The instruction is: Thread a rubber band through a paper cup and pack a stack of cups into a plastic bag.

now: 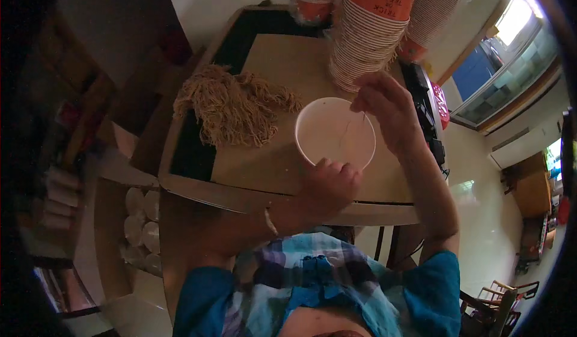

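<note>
A white-lined paper bucket [327, 123] stands on the table with its open mouth toward me. My left hand [333, 183] is closed on its near rim, the fingers curled over the edge. Above the bucket's far right rim, my right hand [387, 111] pinches a thin strand [348, 128] that hangs down into the mouth. The strand's lower end is too fine to make out. A tangled heap of tan twine [231, 105] lies left of the bucket. Just behind my right hand rises a tall stack of nested orange-and-white paper buckets [369, 36].
More bucket stacks in clear plastic [312, 0] stand along the wall. Brown cardboard [288, 60] covers the green tabletop [189, 150]. Dark boxy items [425, 99] line the right edge. On the floor at left, an open carton [111, 235] holds several pale rolls or cups [143, 226].
</note>
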`<state>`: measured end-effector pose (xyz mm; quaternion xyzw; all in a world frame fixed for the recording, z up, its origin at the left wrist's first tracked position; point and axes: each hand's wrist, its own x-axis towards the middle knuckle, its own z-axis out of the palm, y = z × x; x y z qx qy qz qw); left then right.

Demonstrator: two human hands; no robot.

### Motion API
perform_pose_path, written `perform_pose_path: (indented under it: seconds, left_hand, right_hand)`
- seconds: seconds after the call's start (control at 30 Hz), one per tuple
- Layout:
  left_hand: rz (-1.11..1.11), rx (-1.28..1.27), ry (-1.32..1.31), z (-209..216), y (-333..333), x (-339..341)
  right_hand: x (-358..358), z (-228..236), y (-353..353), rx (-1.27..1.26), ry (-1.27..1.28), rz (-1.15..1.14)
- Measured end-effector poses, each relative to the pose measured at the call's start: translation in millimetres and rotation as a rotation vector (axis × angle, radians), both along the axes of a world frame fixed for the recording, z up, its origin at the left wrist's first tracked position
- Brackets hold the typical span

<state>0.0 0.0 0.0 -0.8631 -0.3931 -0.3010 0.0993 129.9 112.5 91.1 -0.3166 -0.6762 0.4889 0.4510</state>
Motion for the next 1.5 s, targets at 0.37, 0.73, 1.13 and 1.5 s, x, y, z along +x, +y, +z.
perform_pose_path:
  seconds: [0.37,0.73,1.13,1.5]
  left_hand:
    - [-0.106,-0.472,-0.863,60.0,54.9,-38.2]
    - [-0.232,-0.604,-0.501,55.3,117.4,-90.7]
    - [-0.133,-0.406,-0.224,22.7,138.8,-93.0]
    - [-0.066,-0.796,-0.198,33.1,67.1,-71.9]
  right_hand:
    - [8.4,4.6,-9.9,-0.411,0.153,0.188]
    - [45.0,-0.8,-26.5,-0.391,0.158,-0.05]
    - [64.2,-52.1,-41.4,-0.324,0.022,-0.266]
    - [65.8,-77.3,16.4,0.151,-0.491,-0.135]
